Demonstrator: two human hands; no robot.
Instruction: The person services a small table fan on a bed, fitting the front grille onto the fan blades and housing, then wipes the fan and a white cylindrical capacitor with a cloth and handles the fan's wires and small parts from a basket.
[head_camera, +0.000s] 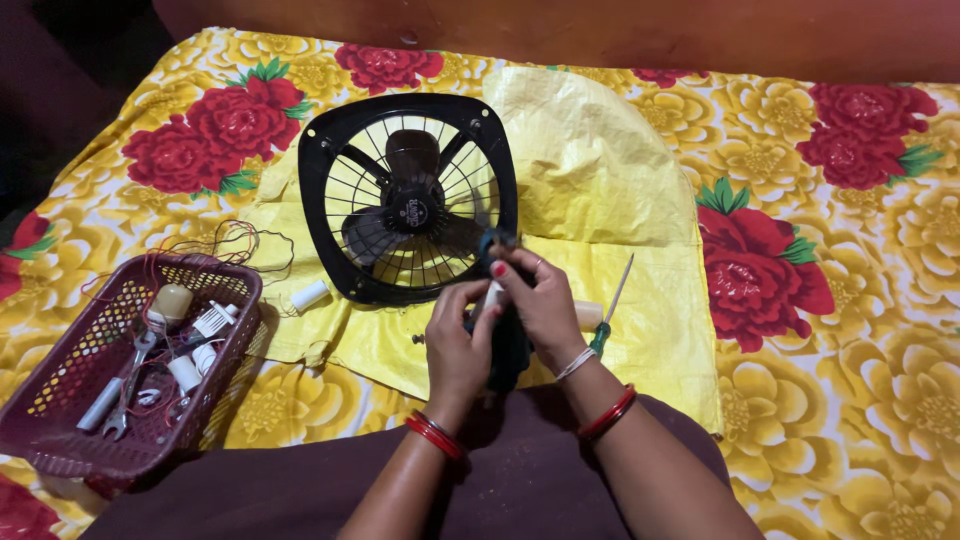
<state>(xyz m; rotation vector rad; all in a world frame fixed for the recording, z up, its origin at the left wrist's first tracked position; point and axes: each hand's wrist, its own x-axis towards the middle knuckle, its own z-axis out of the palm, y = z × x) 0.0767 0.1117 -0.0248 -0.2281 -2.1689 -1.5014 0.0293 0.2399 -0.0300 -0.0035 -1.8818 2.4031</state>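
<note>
Both my hands on a dark tool, at the near edge of the bed.

At the left edge I see a maroon plastic mesh basket (60, 400) holding a spanner (130, 385) and white cylinders; mid-bed, a black square-framed fan (408, 197) lies on a yellow woven sack (600, 170). My left hand (455, 345) and right hand (540, 305) both grip the dark tool (512, 345), beside a green-handled screwdriver (610, 310).

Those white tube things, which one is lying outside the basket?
The white cylinder on the yellow sheet, between the maroon basket and the black fan. The other white pieces sit inside the basket among tools.
</note>
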